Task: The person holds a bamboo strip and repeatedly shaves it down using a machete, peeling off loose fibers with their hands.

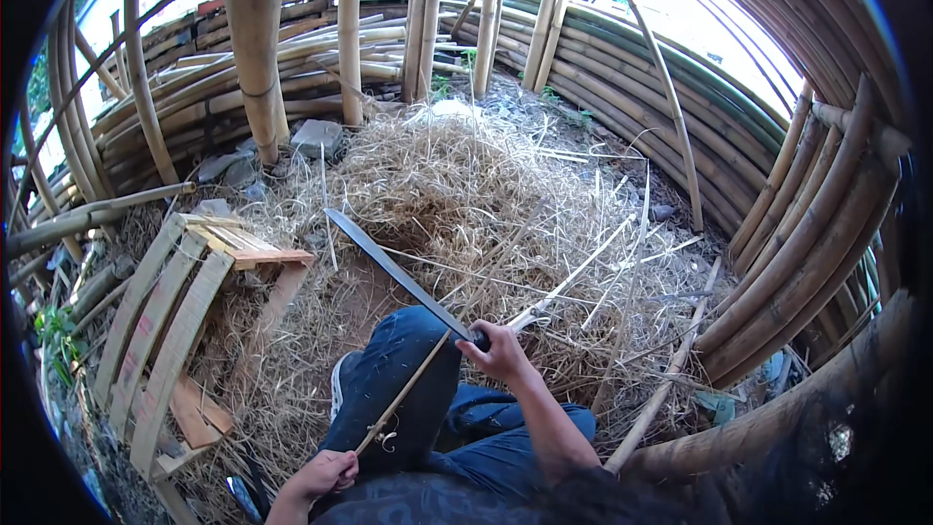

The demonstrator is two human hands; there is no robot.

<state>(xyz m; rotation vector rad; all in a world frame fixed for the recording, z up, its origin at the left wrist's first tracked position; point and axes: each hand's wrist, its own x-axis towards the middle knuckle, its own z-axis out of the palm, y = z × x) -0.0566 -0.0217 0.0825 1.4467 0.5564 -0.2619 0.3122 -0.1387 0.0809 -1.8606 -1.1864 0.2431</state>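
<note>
Bamboo strip (413, 381), pinched in the left hand (330, 472) and slanting across the raised knee (413, 335), is apparently at the shaving step, the long knife (398, 275) gripped in the right hand (501, 354); contact is unclear, but the next stroke would call for a steady edge.

We see a long, matt dark-metal blade (394, 270), a thin tan bamboo strip (406, 392), blue denim trousers (389, 365) and a rough, pale wooden slatted crate (183, 340).
</note>
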